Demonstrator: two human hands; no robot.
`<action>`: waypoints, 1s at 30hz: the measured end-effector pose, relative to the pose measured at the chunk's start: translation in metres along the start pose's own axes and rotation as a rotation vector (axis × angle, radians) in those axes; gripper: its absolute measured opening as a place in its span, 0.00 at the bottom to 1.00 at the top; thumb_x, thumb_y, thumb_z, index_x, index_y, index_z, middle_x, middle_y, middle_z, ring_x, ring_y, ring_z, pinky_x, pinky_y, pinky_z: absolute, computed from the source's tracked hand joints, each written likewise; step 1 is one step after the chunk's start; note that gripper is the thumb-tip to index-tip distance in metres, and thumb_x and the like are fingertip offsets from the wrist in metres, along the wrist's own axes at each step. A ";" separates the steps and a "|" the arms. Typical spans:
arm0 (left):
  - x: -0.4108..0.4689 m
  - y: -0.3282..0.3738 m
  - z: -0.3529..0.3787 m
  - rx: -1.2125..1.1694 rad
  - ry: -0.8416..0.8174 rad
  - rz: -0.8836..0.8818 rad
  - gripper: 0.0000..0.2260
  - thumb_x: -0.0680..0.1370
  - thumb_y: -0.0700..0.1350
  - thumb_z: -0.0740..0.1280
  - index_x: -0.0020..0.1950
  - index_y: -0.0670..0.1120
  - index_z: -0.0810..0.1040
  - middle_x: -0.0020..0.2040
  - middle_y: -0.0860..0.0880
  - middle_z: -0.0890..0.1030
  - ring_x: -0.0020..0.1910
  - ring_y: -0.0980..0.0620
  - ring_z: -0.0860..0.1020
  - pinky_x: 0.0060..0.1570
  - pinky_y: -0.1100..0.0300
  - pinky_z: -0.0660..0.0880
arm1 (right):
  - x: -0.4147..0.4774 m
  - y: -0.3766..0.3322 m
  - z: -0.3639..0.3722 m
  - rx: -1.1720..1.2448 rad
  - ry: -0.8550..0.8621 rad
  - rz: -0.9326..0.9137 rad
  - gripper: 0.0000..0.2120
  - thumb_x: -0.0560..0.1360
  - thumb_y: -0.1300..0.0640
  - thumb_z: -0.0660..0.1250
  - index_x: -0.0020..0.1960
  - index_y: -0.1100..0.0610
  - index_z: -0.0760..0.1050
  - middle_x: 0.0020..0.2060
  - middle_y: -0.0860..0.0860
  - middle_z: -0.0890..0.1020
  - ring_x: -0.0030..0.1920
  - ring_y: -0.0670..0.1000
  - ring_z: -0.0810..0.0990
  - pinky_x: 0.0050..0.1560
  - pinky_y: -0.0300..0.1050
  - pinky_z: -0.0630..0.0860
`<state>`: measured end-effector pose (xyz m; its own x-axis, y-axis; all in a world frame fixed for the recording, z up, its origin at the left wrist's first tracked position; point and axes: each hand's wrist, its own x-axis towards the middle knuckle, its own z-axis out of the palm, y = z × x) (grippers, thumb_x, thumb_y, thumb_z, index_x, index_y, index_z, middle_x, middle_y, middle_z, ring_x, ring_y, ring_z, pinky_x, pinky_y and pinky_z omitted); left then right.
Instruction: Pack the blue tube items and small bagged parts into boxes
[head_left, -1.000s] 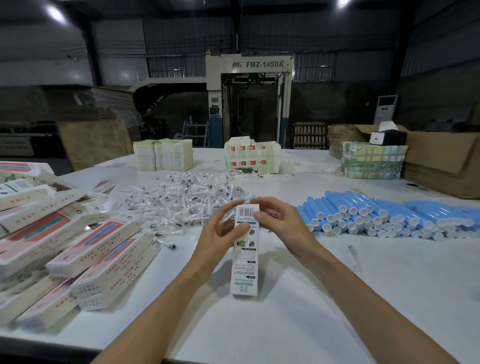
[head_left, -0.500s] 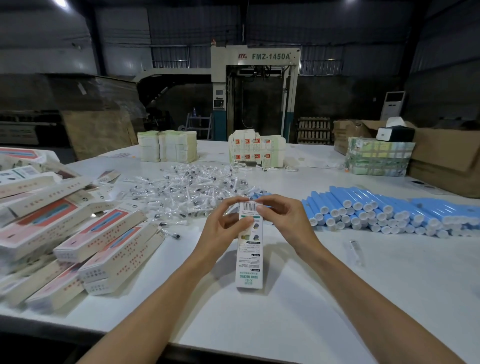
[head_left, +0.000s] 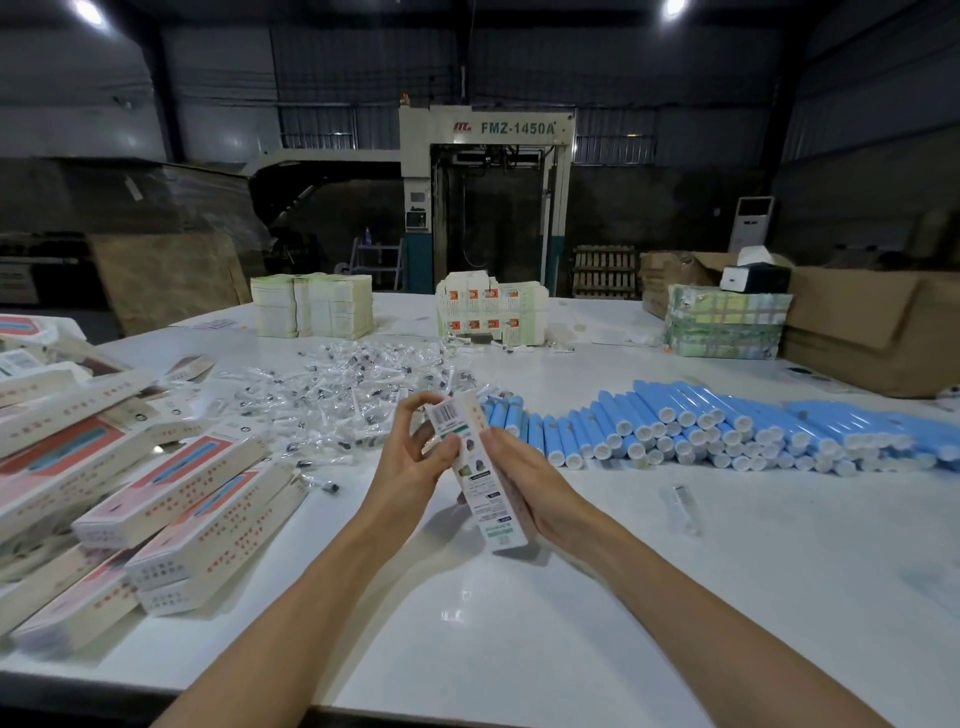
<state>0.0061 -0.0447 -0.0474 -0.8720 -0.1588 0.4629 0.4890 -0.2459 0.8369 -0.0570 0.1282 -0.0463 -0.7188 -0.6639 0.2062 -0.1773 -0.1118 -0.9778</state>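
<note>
White printed box (head_left: 480, 475) held tilted above the tabletop (head_left: 519, 634).
At its barcoded top the left hand (head_left: 410, 462) grips, the right hand (head_left: 524, 483) grasps its side; blue tubes (head_left: 727, 431) lie right of it.

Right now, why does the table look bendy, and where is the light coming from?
In the head view, the wide lens bends the table edges; ceiling lights shine from above, leaving small glints on the tabletop and a dark shadow under the held box; the cardboard carton at the right edge looks smeared.
</note>
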 end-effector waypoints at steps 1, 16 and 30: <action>0.000 -0.001 -0.001 0.026 0.001 0.010 0.20 0.81 0.40 0.72 0.69 0.52 0.71 0.57 0.41 0.84 0.56 0.42 0.83 0.52 0.51 0.82 | -0.001 0.000 0.000 -0.024 0.005 -0.018 0.23 0.80 0.32 0.65 0.71 0.41 0.76 0.57 0.54 0.86 0.55 0.60 0.87 0.53 0.52 0.84; -0.005 -0.029 -0.003 0.930 -0.094 0.282 0.30 0.83 0.36 0.68 0.75 0.65 0.62 0.61 0.58 0.74 0.60 0.54 0.76 0.50 0.66 0.75 | -0.034 -0.028 -0.050 -1.181 0.381 -0.162 0.26 0.81 0.32 0.58 0.77 0.37 0.63 0.53 0.43 0.71 0.54 0.50 0.77 0.48 0.50 0.74; 0.004 -0.049 -0.011 1.177 -0.374 0.499 0.24 0.78 0.30 0.70 0.59 0.61 0.80 0.55 0.70 0.73 0.58 0.58 0.77 0.45 0.51 0.80 | -0.234 -0.100 -0.229 -1.863 0.875 0.442 0.22 0.86 0.41 0.54 0.78 0.47 0.64 0.66 0.55 0.75 0.64 0.60 0.77 0.61 0.56 0.72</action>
<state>-0.0212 -0.0435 -0.0901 -0.6510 0.3276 0.6848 0.6128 0.7591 0.2195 -0.0252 0.4637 0.0118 -0.8461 0.0668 0.5288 0.1492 0.9822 0.1145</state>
